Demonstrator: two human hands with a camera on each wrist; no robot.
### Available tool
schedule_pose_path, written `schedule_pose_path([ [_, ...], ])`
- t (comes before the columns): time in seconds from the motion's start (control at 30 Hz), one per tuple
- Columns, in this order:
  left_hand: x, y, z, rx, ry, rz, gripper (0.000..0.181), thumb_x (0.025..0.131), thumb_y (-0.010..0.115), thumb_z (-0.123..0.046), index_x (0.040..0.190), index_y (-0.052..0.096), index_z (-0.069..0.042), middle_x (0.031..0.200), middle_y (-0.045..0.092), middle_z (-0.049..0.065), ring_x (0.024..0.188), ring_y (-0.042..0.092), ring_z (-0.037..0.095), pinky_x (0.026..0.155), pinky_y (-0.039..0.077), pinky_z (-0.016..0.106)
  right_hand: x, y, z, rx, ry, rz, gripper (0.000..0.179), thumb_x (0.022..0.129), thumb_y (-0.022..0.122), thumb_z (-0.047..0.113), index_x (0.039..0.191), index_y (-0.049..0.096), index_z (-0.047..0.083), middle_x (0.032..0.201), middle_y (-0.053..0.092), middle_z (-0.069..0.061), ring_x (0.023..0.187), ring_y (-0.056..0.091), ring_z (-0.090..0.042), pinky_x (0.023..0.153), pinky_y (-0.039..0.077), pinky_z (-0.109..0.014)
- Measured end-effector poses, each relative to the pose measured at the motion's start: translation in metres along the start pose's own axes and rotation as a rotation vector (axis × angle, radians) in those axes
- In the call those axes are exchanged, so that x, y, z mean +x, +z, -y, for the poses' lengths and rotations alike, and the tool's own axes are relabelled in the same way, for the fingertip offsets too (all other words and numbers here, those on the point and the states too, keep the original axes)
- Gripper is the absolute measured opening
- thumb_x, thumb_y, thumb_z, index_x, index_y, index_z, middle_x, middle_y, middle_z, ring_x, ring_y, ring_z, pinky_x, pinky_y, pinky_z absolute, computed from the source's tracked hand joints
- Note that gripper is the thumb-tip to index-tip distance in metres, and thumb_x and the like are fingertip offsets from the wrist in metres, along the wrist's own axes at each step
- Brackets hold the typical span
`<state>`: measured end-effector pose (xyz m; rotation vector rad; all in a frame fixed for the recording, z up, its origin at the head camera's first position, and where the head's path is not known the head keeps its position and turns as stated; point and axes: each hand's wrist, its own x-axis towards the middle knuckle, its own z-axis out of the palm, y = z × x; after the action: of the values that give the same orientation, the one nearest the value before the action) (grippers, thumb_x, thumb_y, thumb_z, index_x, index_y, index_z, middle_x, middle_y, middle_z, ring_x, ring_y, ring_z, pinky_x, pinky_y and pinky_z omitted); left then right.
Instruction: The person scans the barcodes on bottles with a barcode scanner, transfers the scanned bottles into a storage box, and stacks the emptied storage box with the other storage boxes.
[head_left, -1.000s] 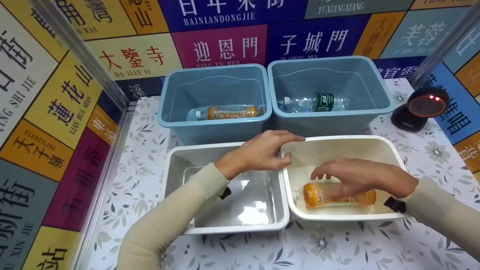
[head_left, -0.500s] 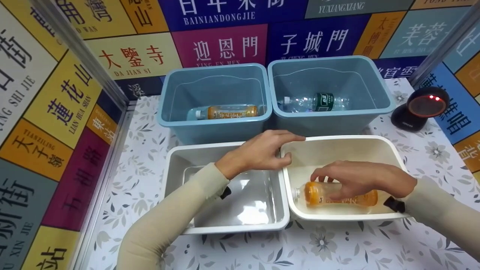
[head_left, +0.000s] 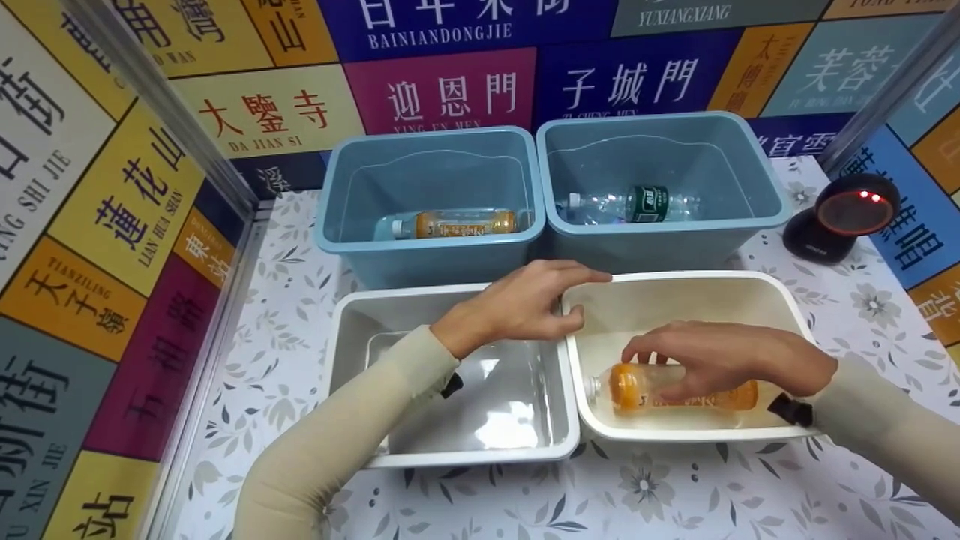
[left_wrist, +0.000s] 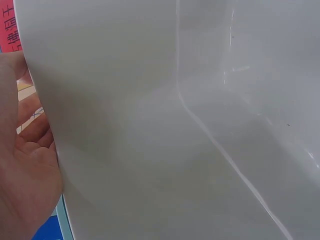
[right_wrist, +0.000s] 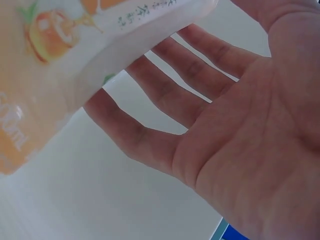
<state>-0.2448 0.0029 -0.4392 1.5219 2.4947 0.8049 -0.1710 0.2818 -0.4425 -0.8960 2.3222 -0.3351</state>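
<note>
In the head view, my right hand (head_left: 709, 358) is inside the cream bin (head_left: 694, 433), around the middle of a plastic drink bottle (head_left: 628, 388) with an orange label, which lies on its side. The thumb is across the bottle's near side and the fingers bend behind it. The right wrist view shows the bottle's printed label (right_wrist: 55, 30) against the fingertips, apart from the palm. My left hand (head_left: 525, 304) rests loosely at the far corner where the grey bin (head_left: 450, 459) meets the cream one. In the left wrist view, its fingers are beside the grey bin's rim.
Two blue bins stand behind: the left one (head_left: 427, 259) holds an orange-labelled bottle (head_left: 465, 224), the right one (head_left: 660, 244) a clear bottle (head_left: 649, 204) with a green label. A black scanner-like device (head_left: 836, 217) with red lights stands at the right. Printed panels (head_left: 442, 90) wall the table.
The bottle in the cream bin has shifted slightly right, and my right hand has settled closer around it. My left hand stays in place.
</note>
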Motion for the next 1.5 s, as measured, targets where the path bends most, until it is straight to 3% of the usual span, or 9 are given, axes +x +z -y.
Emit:
schedule_pose_path([
  [0.37,0.000,0.000,0.001,0.020,0.010,-0.019,0.054,0.091,0.052,-0.028,0.145,0.054,-0.025,0.141,0.060,-0.006,0.124,0.057,0.006,0.103,0.049,0.026,-0.006,-0.008,0.001,-0.018,-0.014,-0.023,0.051,0.084,0.077,0.030,0.132,0.059,0.028,0.125,0.066,0.013,0.106,0.064,-0.009,0.093,0.054,-0.040],
  [0.77,0.001,-0.002,0.002,-0.001,0.005,0.000,0.054,0.092,0.051,-0.030,0.145,0.054,-0.026,0.143,0.059,-0.007,0.125,0.057,0.006,0.104,0.049,0.027,-0.026,-0.030,0.004,-0.024,0.002,-0.131,0.056,0.084,0.079,0.035,0.135,0.058,0.030,0.126,0.063,0.016,0.109,0.061,-0.007,0.095,0.054,-0.040],
  [0.93,0.001,-0.003,0.002,0.003,0.005,0.001,0.054,0.092,0.052,-0.031,0.146,0.054,-0.025,0.143,0.059,-0.007,0.120,0.058,0.005,0.102,0.050,0.026,-0.032,-0.036,0.005,-0.031,-0.026,-0.172,0.056,0.085,0.078,0.035,0.136,0.057,0.029,0.127,0.063,0.016,0.110,0.062,-0.009,0.095,0.054,-0.042],
  [1.2,0.000,-0.003,0.001,-0.009,0.003,0.007,0.054,0.092,0.051,-0.030,0.146,0.053,-0.025,0.143,0.058,-0.007,0.123,0.057,0.006,0.104,0.049,0.027,-0.043,-0.044,0.008,-0.059,0.030,-0.221,0.058,0.086,0.072,0.054,0.137,0.055,0.034,0.130,0.060,0.020,0.114,0.062,-0.008,0.094,0.055,-0.040],
  [1.5,0.000,-0.003,-0.001,-0.018,-0.019,0.020,0.054,0.092,0.051,-0.030,0.147,0.052,-0.028,0.145,0.057,-0.007,0.126,0.056,0.007,0.106,0.048,0.027,-0.051,-0.049,0.010,-0.025,0.035,-0.271,0.060,0.085,0.071,0.056,0.139,0.054,0.035,0.130,0.060,0.021,0.114,0.062,-0.008,0.083,0.057,-0.036],
])
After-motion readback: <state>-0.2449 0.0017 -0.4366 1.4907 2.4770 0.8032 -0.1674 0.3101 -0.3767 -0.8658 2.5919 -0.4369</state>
